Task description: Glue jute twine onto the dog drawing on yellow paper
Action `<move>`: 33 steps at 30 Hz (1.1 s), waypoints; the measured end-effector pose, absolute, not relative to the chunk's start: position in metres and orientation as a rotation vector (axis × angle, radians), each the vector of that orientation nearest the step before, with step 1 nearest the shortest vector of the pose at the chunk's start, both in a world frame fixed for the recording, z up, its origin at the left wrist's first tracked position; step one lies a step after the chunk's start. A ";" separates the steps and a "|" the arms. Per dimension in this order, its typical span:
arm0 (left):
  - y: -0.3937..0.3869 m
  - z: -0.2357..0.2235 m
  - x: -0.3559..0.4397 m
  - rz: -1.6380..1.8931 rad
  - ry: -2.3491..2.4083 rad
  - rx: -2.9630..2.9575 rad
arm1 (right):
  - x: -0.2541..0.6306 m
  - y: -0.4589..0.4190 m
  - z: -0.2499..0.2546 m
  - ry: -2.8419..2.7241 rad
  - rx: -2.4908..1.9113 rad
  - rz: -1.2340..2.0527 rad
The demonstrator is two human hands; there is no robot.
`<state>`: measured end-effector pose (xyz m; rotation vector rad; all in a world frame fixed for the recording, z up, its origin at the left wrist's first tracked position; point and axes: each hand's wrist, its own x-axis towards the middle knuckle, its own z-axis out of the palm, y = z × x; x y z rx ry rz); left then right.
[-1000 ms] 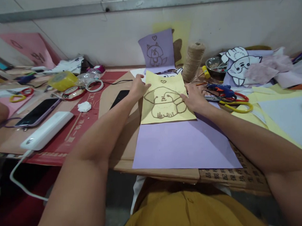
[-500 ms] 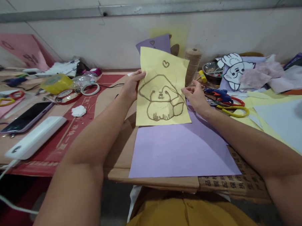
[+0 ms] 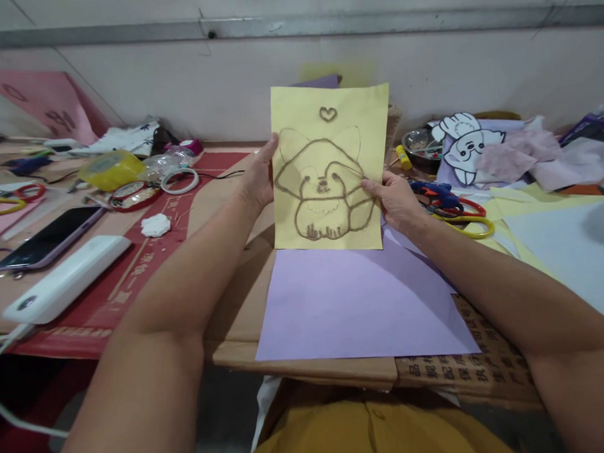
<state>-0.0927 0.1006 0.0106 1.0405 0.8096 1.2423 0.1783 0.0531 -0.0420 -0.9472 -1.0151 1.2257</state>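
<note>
A yellow sheet of paper (image 3: 297, 106) is held upright between my two hands. It carries a brown-outlined animal figure with a small heart above it; thinner pencil lines show the ears. My left hand (image 3: 260, 173) grips its left edge, thumb in front and the other fingers mostly hidden behind. On the right edge, my right hand (image 3: 395, 197) pinches the paper with the thumb over the front. Below it, a purple sheet (image 3: 360, 304) lies flat on the cardboard-covered table (image 3: 236, 323), its front edge near the table's edge.
Right of my hands lie scissors (image 3: 467, 227), a glue stick (image 3: 403, 156), a metal bowl (image 3: 423, 141) and a cut-out paper animal (image 3: 471, 145). To the left are a white power bank (image 3: 68, 277), a phone (image 3: 52, 237), yellow tape (image 3: 112, 169) and a white tape roll (image 3: 180, 181).
The yellow sheet has straightened and turned flatter toward me, its upper right corner rising. My right thumb has moved onto the front of the paper.
</note>
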 end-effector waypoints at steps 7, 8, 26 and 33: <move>0.104 -0.015 -0.090 1.100 0.879 0.967 | 0.182 0.055 -0.048 -1.029 -0.993 1.177; 0.105 -0.017 -0.090 1.106 0.890 0.972 | 0.183 0.056 -0.050 -1.036 -1.003 1.160; 0.098 -0.021 -0.079 1.073 0.990 0.969 | 0.195 0.055 -0.047 -1.522 -1.433 0.206; 0.091 -0.035 -0.071 0.928 0.997 0.976 | 0.184 0.035 -0.035 -1.919 -1.374 0.134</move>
